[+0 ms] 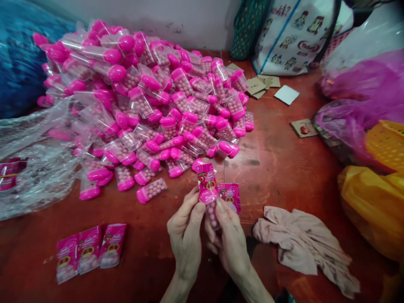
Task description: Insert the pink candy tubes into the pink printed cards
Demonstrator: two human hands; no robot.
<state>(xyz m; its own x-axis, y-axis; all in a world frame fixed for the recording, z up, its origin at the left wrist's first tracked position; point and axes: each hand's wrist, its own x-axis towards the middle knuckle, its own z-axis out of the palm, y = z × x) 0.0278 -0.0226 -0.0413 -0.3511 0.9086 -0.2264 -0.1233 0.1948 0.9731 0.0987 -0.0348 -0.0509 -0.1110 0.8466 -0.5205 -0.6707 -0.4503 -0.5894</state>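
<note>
Now: two-handed pinch grip

Left hand [186, 229] and right hand [232, 242] pinch a small clear plastic tube of pink candy balls [213, 215], pink printed label [207, 185] at its top, above the red surface [284, 168], just before the heap of pink-capped tubes [151, 105].

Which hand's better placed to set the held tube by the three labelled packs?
Left, probably. Both pinch the tube; the left hand sits nearer the labelled packs, bare surface between. The right hand is farther off, beside the cloth.
</note>
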